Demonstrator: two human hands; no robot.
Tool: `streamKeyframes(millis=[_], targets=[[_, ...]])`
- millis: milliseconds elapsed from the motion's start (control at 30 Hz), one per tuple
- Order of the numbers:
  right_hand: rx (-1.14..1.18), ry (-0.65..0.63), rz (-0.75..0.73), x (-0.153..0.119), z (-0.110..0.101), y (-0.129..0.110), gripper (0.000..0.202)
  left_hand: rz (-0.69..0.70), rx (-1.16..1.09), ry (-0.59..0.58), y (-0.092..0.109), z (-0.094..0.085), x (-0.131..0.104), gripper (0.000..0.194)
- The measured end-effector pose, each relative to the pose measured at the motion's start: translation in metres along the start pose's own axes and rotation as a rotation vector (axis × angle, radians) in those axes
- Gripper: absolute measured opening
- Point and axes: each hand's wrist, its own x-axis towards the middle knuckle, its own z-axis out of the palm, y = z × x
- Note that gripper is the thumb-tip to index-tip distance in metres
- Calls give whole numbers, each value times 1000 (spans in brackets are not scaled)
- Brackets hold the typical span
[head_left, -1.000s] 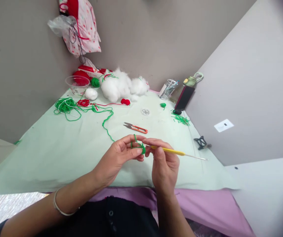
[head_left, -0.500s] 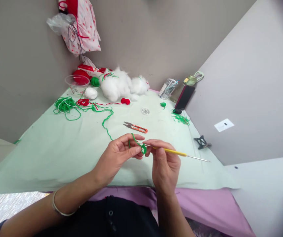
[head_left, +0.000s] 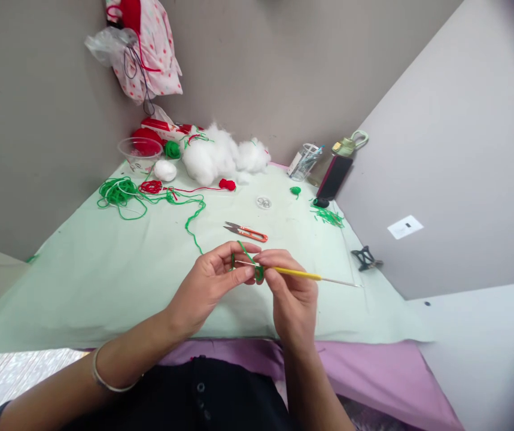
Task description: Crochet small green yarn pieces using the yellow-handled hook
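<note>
Between the thumb and fingers of my left hand (head_left: 214, 278) is a small piece of green crochet (head_left: 259, 273), with green yarn (head_left: 246, 251) running up over the forefinger. My right hand (head_left: 295, 299) grips a crochet hook (head_left: 295, 273) by its yellow handle. The hook's thin metal shaft reaches left through or past the green piece; the fingers partly hide which. Its other metal end points right. A green strand (head_left: 189, 224) trails from the left hand back to a loose heap of green yarn (head_left: 119, 190).
Orange-handled thread snips (head_left: 246, 231) lie just beyond my hands. White stuffing (head_left: 212, 157), a clear plastic bowl (head_left: 135, 163) and red yarn (head_left: 151, 187) are at the back left. A phone (head_left: 335, 178), clear cup (head_left: 304, 163) and green yarn scraps (head_left: 328, 216) stand or lie at the right.
My right hand and the crochet hook have moved left, so the shaft reaches further past the green crochet piece. The left hand stays nearly in place.
</note>
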Motion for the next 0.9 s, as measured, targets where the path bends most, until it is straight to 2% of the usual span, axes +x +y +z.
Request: streamKeyframes(millis=[200, 367, 533, 900], targets=[[18, -40, 98, 5, -2, -1, 7, 6, 43, -7, 2, -1, 3, 26], [201, 15, 240, 7, -1, 3, 10, 11, 69, -81, 6, -5, 5, 31], [358, 8, 369, 10, 2, 1, 18, 11, 93, -90, 8, -11, 7, 24], [550, -27, 506, 11, 1, -2, 21, -99, -174, -157, 12, -12, 10, 14]])
